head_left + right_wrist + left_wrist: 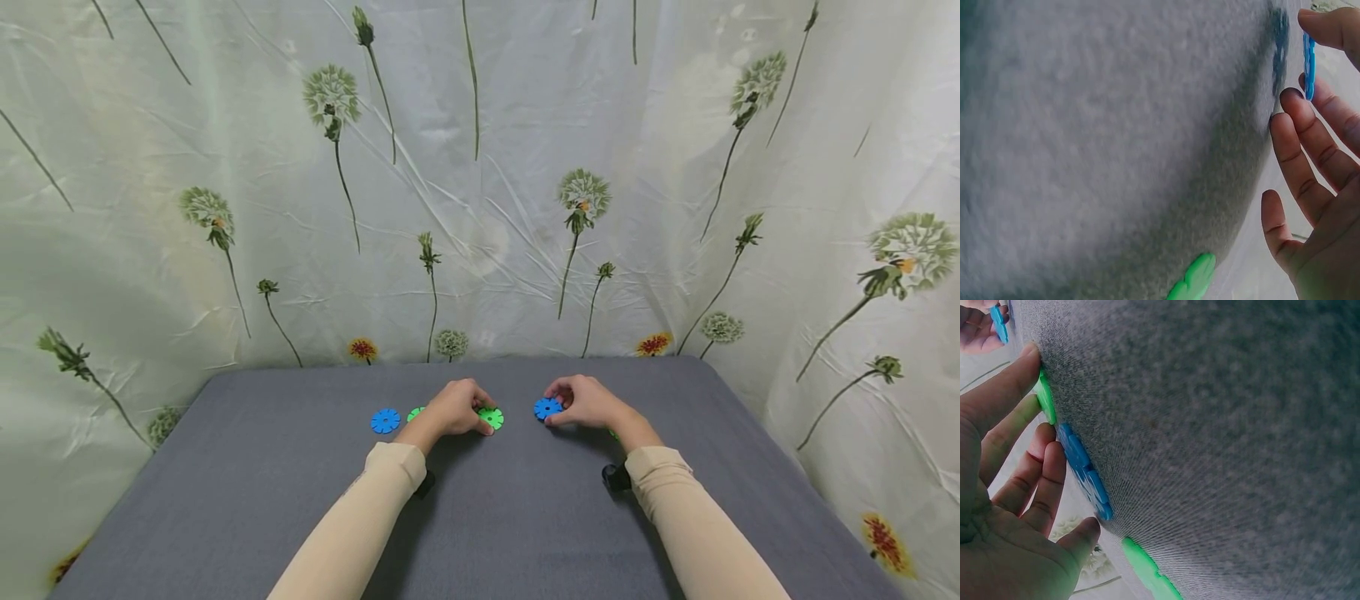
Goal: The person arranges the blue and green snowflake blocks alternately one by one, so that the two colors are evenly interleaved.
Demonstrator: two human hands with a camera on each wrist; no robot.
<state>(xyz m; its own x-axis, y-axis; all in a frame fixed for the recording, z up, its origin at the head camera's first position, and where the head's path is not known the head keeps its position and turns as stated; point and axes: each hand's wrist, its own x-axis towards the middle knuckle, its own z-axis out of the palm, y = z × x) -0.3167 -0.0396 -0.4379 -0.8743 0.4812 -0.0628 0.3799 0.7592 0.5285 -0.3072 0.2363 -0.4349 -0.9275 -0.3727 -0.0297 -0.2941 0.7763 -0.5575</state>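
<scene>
On the grey table top [480, 517] my left hand [480, 415] curls over a green toothed disc [492, 418], thumb and forefinger pinching its edge. The left wrist view shows that green disc [1045, 398] between thumb [1007, 384] and forefinger, with a blue disc [1085, 472] lying flat under the other fingers. My right hand [557, 410] pinches a blue disc [546, 408]. In the right wrist view that blue disc [1308, 62] stands on edge between thumb and forefinger, just off the cloth.
A loose blue disc [386, 421] lies left of my left hand, and a green disc [414, 413] peeks out beside that wrist. Another green disc [1194, 278] lies near my right wrist. A flowered curtain [480, 208] closes in the back and both sides.
</scene>
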